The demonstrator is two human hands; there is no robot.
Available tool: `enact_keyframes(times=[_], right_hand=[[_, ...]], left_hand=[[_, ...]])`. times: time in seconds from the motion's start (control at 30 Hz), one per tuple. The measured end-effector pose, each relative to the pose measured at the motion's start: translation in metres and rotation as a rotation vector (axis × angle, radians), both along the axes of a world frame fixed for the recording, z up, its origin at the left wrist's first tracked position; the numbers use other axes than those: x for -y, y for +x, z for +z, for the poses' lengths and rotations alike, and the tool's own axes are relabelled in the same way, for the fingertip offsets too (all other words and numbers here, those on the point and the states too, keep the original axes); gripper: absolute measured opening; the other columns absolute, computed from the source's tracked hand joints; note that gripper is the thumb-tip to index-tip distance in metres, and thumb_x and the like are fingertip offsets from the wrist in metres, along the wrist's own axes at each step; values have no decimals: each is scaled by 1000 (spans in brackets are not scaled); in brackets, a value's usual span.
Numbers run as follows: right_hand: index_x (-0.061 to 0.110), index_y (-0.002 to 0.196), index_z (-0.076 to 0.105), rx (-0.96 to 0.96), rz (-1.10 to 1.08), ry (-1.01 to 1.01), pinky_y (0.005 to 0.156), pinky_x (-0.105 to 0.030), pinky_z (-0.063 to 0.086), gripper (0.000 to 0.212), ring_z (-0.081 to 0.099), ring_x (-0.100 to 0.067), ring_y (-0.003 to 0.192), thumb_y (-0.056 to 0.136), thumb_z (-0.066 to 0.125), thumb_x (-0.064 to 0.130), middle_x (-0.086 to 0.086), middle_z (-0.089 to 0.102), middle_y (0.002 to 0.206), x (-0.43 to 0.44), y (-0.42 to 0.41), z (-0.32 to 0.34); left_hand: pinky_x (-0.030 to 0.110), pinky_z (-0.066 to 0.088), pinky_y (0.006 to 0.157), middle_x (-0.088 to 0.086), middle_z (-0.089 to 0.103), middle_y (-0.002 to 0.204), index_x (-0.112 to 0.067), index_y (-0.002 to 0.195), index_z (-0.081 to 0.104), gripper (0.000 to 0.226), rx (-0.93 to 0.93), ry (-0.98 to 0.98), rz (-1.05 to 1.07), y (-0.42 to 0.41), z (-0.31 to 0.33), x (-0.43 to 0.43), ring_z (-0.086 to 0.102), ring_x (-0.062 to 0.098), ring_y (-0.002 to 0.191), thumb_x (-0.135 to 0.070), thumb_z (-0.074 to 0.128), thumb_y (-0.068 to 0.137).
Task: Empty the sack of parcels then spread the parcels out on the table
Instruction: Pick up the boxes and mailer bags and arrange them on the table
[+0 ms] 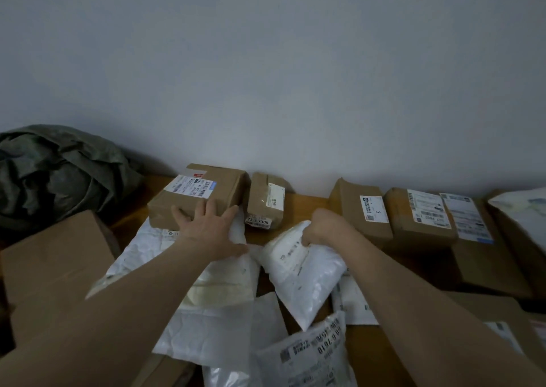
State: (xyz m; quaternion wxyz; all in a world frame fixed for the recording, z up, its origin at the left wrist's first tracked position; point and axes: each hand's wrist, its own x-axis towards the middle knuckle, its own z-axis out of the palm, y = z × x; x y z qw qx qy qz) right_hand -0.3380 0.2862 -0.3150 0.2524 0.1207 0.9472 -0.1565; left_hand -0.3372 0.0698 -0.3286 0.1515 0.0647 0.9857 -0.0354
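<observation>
A crumpled dark green sack [56, 174] lies at the back left against the wall. Parcels cover the wooden table [307, 206]. My left hand [209, 227] rests with fingers spread against the near side of a labelled cardboard box [204, 194], its heel on a cream poly mailer [224, 280]. My right hand [328, 227] is closed on the top edge of a white poly bag [304, 274] and holds it tilted above the table. A small taped box [266, 200] stands between my hands.
Along the wall to the right stand three more cardboard boxes [363, 212], [419, 215], [484, 239] and a pale soft parcel [523, 209]. A large plain carton [56, 271] sits near left. More white mailers [313, 354] overlap at the front.
</observation>
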Motion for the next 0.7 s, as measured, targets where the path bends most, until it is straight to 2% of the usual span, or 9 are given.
enact_keyframes(times=[0.13,0.2,0.27,0.33,0.4,0.43,0.5,0.6,0.7], right_hand=[[9,105,56,-225,-77,50,80,-32,48,20,56,-26,95,87,49,17,-5,51,92,-11,1,26],[12,98,54,-306,-158,-9,74,-30,43,13,56,-26,96,89,47,19,-5,53,93,-14,3,29],[12,103,56,-237,-153,-22,75,-29,42,20,57,-26,100,88,48,23,-6,58,102,-16,9,31],[12,116,56,-65,3,189,80,-31,43,32,55,-27,109,88,50,25,-8,57,117,-11,15,25],[10,125,51,-85,166,372,87,-35,44,39,48,-28,115,88,52,22,-12,50,126,4,20,17],[9,124,49,-141,185,330,89,-36,45,38,48,-28,114,89,53,21,-13,49,125,17,21,12],[8,115,54,-153,74,-44,85,-37,51,29,56,-27,102,91,52,24,-13,56,113,48,24,3],[5,124,49,124,-244,-633,78,-35,53,54,61,-28,104,86,65,39,-13,58,121,93,27,-18],[0,123,51,120,-277,-706,89,-39,51,57,58,-27,108,75,77,18,-14,57,125,112,27,-38]], left_hand=[[70,6,106,14,-13,157,-31,143,-28,131,17,94,205,6,-2,-8,-10,35,145,-76,64,62],[70,4,107,15,-20,156,-24,142,-32,138,20,181,348,7,-4,-8,-18,35,144,-76,66,60],[69,2,108,17,-22,155,-22,143,-31,135,-3,220,464,8,-4,-2,-21,35,143,-78,61,63],[69,1,108,18,-22,154,-21,144,-28,131,-29,227,555,7,-3,10,-21,37,143,-78,59,65],[68,2,109,20,-23,153,-20,145,-24,127,-38,264,621,5,-5,23,-20,38,143,-76,60,67],[67,2,110,21,-23,153,-22,146,-23,125,-30,295,651,4,-6,29,-19,38,143,-75,59,68],[66,2,111,22,-19,154,-27,145,-23,124,2,338,692,2,-7,42,-15,39,143,-76,60,66],[65,12,111,21,0,155,-38,144,-22,124,53,384,685,0,-11,57,3,43,142,-78,62,61],[62,22,109,19,15,154,-43,141,-25,118,97,405,657,-5,-17,66,21,44,139,-74,60,66]])
